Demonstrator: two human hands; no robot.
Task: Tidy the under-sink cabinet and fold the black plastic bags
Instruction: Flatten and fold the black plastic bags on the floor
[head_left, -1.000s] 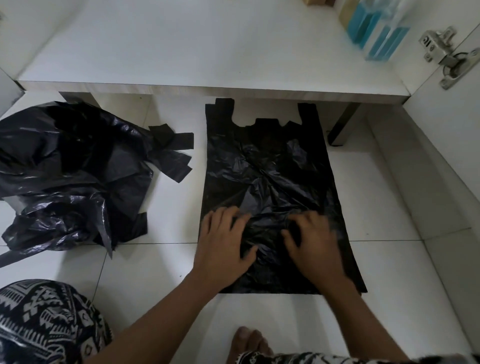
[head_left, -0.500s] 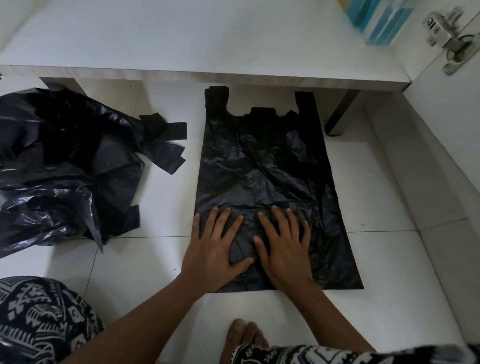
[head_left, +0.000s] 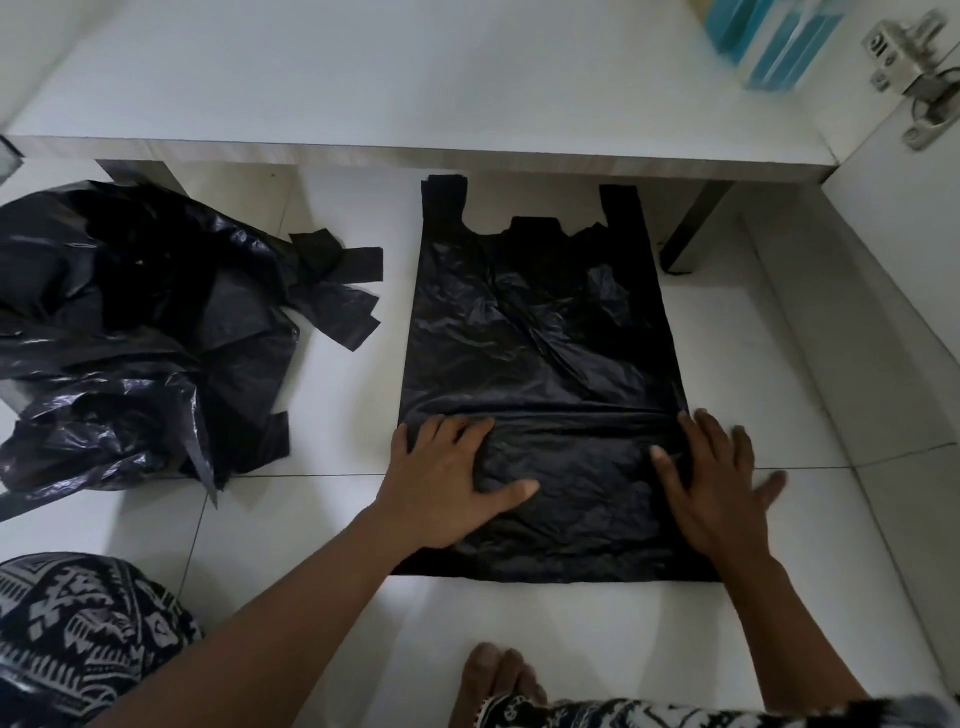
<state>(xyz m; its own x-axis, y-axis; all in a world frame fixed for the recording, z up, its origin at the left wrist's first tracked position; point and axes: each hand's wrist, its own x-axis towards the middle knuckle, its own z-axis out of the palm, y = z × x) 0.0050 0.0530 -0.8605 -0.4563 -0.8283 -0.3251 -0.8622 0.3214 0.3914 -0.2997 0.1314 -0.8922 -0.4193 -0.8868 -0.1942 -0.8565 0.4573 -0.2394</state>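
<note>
A black plastic bag (head_left: 540, 332) lies flat on the white tiled floor, its two handles pointing toward the cabinet. My left hand (head_left: 447, 478) presses flat on the bag's lower left part, fingers spread. My right hand (head_left: 717, 483) presses flat on its lower right edge, with the outer fingers reaching onto the tile. A crumpled heap of black bags (head_left: 130, 332) sits on the floor to the left, apart from both hands.
The open white cabinet floor (head_left: 415, 78) runs across the top, with blue-and-clear packs (head_left: 769, 36) at its back right. A cabinet door with a metal hinge (head_left: 914, 78) stands open on the right. A cabinet leg (head_left: 691, 234), my patterned knee (head_left: 78, 644) and my foot (head_left: 498, 680) border the work area.
My hands have slid apart from the middle of the bag toward its left and right edges, smoothing its lower part. The bag lies flatter there.
</note>
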